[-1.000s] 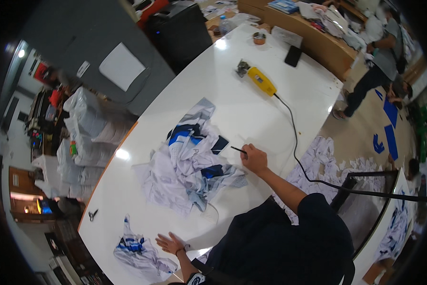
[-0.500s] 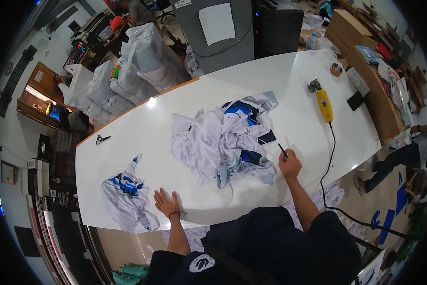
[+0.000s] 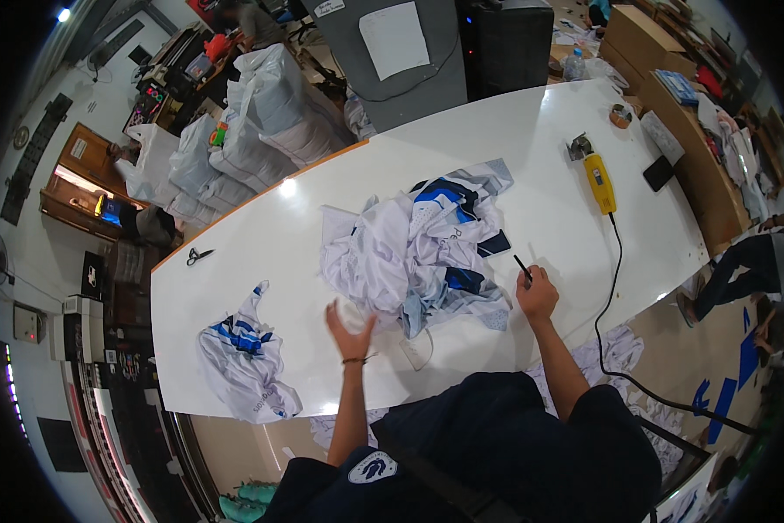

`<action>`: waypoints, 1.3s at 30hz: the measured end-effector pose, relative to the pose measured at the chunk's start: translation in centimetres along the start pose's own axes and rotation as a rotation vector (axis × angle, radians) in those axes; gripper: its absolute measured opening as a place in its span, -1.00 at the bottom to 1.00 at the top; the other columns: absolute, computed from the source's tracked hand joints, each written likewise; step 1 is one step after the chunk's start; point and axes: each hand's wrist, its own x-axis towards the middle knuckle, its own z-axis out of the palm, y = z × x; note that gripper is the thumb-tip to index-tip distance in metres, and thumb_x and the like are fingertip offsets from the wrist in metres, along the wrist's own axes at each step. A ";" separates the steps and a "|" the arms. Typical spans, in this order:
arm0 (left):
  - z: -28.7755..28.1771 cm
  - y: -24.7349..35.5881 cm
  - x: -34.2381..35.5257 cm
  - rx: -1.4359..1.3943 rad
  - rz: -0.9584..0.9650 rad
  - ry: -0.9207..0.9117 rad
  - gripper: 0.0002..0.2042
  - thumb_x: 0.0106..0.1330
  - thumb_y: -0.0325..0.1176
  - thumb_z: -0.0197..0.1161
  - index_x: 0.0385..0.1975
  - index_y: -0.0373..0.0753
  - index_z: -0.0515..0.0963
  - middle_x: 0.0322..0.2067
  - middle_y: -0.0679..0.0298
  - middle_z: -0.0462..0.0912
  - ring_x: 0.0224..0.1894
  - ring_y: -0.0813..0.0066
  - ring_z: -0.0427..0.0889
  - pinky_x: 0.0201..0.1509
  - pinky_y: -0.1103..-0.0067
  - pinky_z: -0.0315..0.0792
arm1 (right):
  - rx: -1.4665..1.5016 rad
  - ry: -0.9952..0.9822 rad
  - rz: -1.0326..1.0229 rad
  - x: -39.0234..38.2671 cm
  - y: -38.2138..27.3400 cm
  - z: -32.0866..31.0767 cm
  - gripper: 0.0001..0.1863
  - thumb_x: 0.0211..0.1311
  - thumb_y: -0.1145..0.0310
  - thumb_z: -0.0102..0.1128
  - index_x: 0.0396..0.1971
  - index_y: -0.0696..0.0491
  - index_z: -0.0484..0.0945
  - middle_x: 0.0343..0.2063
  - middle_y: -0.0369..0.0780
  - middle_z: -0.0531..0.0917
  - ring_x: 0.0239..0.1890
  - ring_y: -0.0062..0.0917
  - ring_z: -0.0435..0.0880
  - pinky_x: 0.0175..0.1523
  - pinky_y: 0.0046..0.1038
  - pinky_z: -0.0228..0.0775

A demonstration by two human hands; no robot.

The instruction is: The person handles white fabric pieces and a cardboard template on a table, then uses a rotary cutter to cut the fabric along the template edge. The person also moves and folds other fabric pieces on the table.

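A loose heap of white fabric pieces with blue and navy patches (image 3: 370, 253) lies across the middle of the white table (image 3: 261, 231). My left hand (image 3: 350, 329) hovers at the heap's near left edge, fingers and thumb spread, holding nothing. To the right of the heap, my right hand (image 3: 538, 295) is closed around a slim black pen (image 3: 523, 266), its end pointing up and left. A smaller crumpled white and blue fabric piece (image 3: 244, 366) rests at the table's left end. One small pale cut piece (image 3: 417, 349) lies flat between my hands.
A yellow corded electric cutter (image 3: 598, 183) lies at the right, its black cable running off the near edge. Beyond it are a tape roll (image 3: 620, 116) and a dark phone (image 3: 658, 173). Black scissors (image 3: 198, 256) lie at the left. Stuffed plastic bags (image 3: 265, 105) stand behind the table.
My left hand has lifted from the bare tabletop and moved right toward the heap, fingers spread. My right hand stays beside the heap with the pen. The view has shifted slightly.
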 end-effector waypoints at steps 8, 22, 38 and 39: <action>7.6 14.4 6.8 0.083 -0.008 -0.285 0.31 -0.23 0.22 0.57 0.51 -0.11 -0.13 0.44 -0.25 -0.18 0.47 -0.34 -0.17 0.42 -0.02 0.05 | 0.031 0.053 -0.010 0.5 -0.5 0.4 -0.83 0.22 0.20 0.20 -0.36 -0.03 0.52 -0.40 -0.23 0.61 -0.44 -0.14 0.66 -0.34 -0.15 0.49; 7.1 4.0 14.8 0.524 0.100 -0.332 -0.08 0.03 -0.16 0.45 0.44 0.20 0.08 0.36 0.00 0.24 0.33 -0.20 0.27 0.18 0.04 0.46 | 0.099 0.098 0.047 -0.1 -0.2 0.0 -0.83 0.20 0.20 0.28 -0.39 -0.03 0.58 -0.43 -0.27 0.65 -0.47 -0.21 0.66 -0.35 -0.21 0.48; -8.1 -9.0 15.1 0.753 -0.561 -0.198 -0.24 0.10 -0.26 0.40 0.37 0.03 0.23 0.20 0.05 0.41 0.25 -0.03 0.42 0.25 0.15 0.39 | 0.046 0.059 0.033 -0.1 -0.1 0.6 -0.83 0.26 0.17 0.24 -0.37 -0.05 0.57 -0.39 -0.26 0.65 -0.46 -0.20 0.67 -0.36 -0.20 0.49; -7.0 -7.1 14.5 0.782 -0.521 -0.090 -0.24 0.10 -0.26 0.40 0.36 0.00 0.24 0.23 0.04 0.39 0.28 -0.03 0.37 0.28 0.16 0.36 | 0.030 0.076 0.025 -0.1 0.2 0.6 -0.82 0.26 0.16 0.24 -0.37 -0.05 0.57 -0.39 -0.26 0.65 -0.46 -0.20 0.67 -0.36 -0.21 0.49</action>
